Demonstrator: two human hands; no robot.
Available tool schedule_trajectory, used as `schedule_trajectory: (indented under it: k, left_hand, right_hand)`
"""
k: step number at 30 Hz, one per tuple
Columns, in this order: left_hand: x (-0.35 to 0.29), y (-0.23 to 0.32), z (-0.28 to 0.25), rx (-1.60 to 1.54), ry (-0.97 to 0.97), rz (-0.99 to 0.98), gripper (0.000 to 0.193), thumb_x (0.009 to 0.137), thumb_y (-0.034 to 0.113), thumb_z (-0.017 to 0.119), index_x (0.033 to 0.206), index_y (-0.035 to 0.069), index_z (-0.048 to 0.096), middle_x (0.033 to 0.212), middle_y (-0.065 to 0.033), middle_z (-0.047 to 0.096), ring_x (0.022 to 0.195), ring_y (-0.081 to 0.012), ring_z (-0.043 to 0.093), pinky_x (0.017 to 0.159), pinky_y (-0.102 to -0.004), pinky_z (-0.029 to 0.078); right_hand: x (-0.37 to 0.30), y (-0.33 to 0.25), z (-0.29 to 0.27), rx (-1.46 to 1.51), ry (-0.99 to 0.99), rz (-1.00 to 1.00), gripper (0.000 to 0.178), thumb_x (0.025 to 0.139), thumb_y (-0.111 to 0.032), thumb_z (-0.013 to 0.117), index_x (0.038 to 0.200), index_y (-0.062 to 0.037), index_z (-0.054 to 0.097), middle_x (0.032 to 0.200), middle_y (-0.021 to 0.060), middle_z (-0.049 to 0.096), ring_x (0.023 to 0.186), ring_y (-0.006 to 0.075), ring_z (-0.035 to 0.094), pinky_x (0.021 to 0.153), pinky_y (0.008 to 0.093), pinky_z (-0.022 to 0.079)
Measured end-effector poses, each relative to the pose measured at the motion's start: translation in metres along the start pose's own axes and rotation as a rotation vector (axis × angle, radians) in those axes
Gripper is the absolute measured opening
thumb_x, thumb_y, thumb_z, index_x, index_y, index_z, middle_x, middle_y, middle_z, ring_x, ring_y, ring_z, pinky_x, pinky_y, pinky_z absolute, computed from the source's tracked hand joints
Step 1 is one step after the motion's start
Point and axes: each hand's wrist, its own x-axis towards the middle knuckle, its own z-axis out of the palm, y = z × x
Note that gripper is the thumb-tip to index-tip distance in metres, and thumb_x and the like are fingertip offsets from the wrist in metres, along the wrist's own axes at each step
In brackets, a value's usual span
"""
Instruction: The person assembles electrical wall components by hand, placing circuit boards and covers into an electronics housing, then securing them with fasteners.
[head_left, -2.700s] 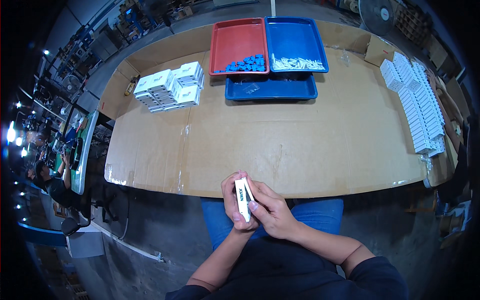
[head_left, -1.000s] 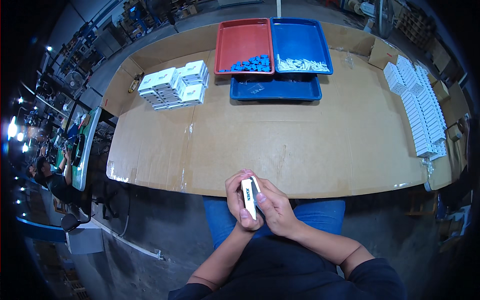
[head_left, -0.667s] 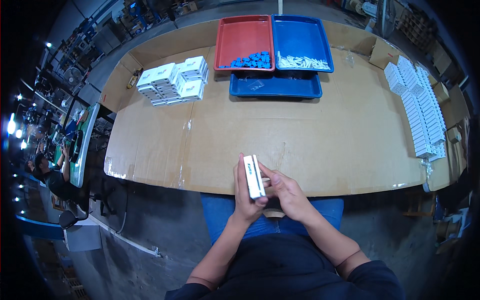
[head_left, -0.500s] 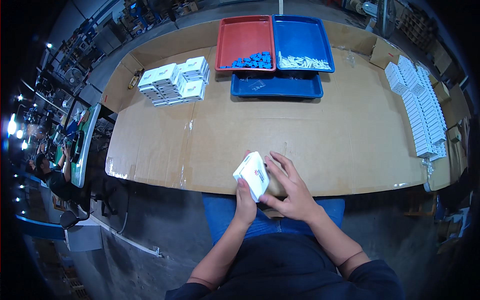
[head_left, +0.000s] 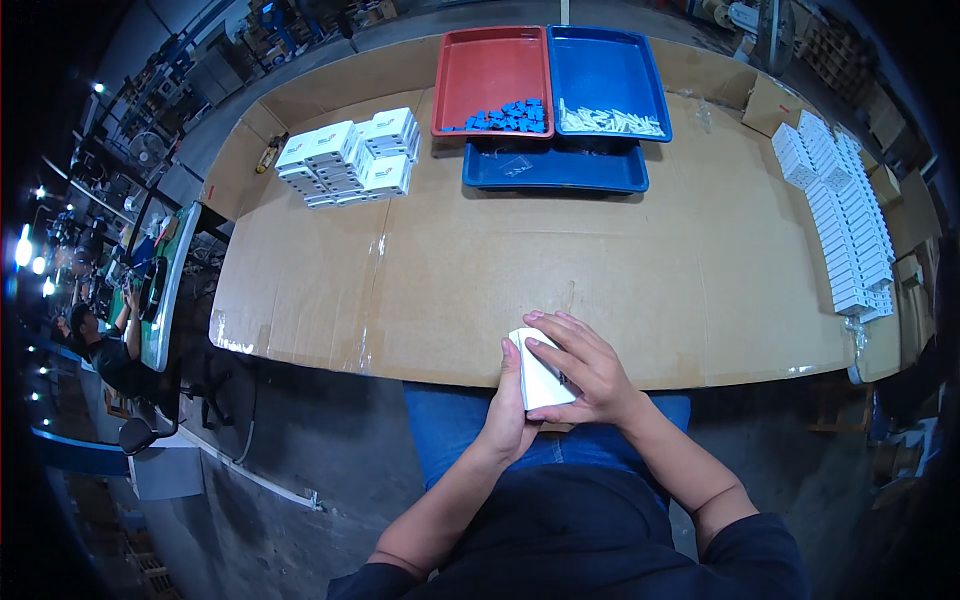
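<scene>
A small white box [head_left: 541, 378] is held between my two hands, over the near edge of the cardboard-covered table [head_left: 480, 270]. My left hand [head_left: 510, 410] grips its left side, with the thumb lying along the edge. Across the box's top and right side lies my right hand [head_left: 588, 375], fingers bent over it and thumb at the bottom corner. Much of the box's printed face is hidden under the right hand.
Stacked white boxes [head_left: 345, 160] stand at the far left. A red tray [head_left: 490, 75] holds blue pieces [head_left: 515, 118]; a blue tray [head_left: 605, 75] holds white sticks [head_left: 615, 122]. Another blue tray [head_left: 555, 172] sits below them. Rows of white pieces [head_left: 840, 220] line the right side. A co-worker [head_left: 110, 345] is far left.
The box has moved slightly right and toward me and has turned in my hands. My right hand has closed over it, covering the print that showed before.
</scene>
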Motion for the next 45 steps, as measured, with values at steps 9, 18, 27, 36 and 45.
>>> schedule_trajectory:
  k: [9, 18, 27, 36, 45]
  left_hand:
    - [0.000, 0.000, -0.006, 0.009, -0.048, -0.093, 0.079, 0.107, 0.070, 0.025, 0.156, 0.010, 0.038, 0.146, -0.0141, 0.054, 0.136, -0.0256, 0.054, 0.112, -0.0417, 0.047]
    - [0.024, -0.022, -0.021, 0.714, -0.041, 0.540, 0.081, 0.111, 0.048, 0.045, 0.168, 0.006, 0.006, 0.164, -0.0182, 0.030, 0.149, -0.0260, 0.037, 0.119, -0.0395, 0.035]
    - [0.029, -0.027, -0.028, 0.351, 0.207, 0.308, 0.064, 0.114, 0.048, 0.031, 0.161, 0.005, 0.029, 0.140, -0.0127, 0.054, 0.127, -0.0198, 0.054, 0.108, -0.0341, 0.044]
    - [0.029, -0.031, -0.017, 0.440, 0.294, 0.250, 0.054, 0.115, 0.044, 0.034, 0.141, -0.001, 0.047, 0.113, -0.0101, 0.058, 0.103, -0.0167, 0.055, 0.093, -0.0322, 0.046]
    - [0.026, -0.034, -0.020, 0.413, 0.299, 0.291, 0.049, 0.114, 0.042, 0.035, 0.136, 0.000, 0.049, 0.107, -0.0076, 0.058, 0.099, -0.0148, 0.054, 0.090, -0.0309, 0.046]
  right_hand:
    - [-0.012, 0.006, 0.010, 0.070, 0.060, -0.043, 0.082, 0.080, -0.052, 0.082, 0.132, 0.0079, 0.063, 0.138, 0.0315, 0.060, 0.128, 0.0454, 0.062, 0.109, 0.0528, 0.049]
    - [-0.011, -0.006, 0.022, 0.577, 0.219, 0.497, 0.076, 0.110, -0.056, 0.039, 0.154, 0.0056, 0.045, 0.161, 0.0249, 0.040, 0.153, 0.0364, 0.034, 0.124, 0.0433, 0.029]
    - [-0.028, 0.002, 0.023, 0.060, -0.020, 0.279, 0.057, 0.094, -0.015, 0.068, 0.147, 0.0023, 0.054, 0.152, 0.0248, 0.052, 0.135, 0.0380, 0.058, 0.109, 0.0426, 0.051]
    - [-0.045, 0.015, 0.041, -0.055, 0.068, 0.227, 0.049, 0.097, -0.013, 0.066, 0.141, 0.0067, 0.057, 0.119, 0.0261, 0.072, 0.088, 0.0344, 0.076, 0.073, 0.0385, 0.062]
    - [-0.051, 0.015, 0.051, -0.129, 0.102, 0.142, 0.046, 0.098, -0.009, 0.060, 0.140, 0.0100, 0.057, 0.116, 0.0263, 0.073, 0.079, 0.0323, 0.075, 0.066, 0.0388, 0.061]
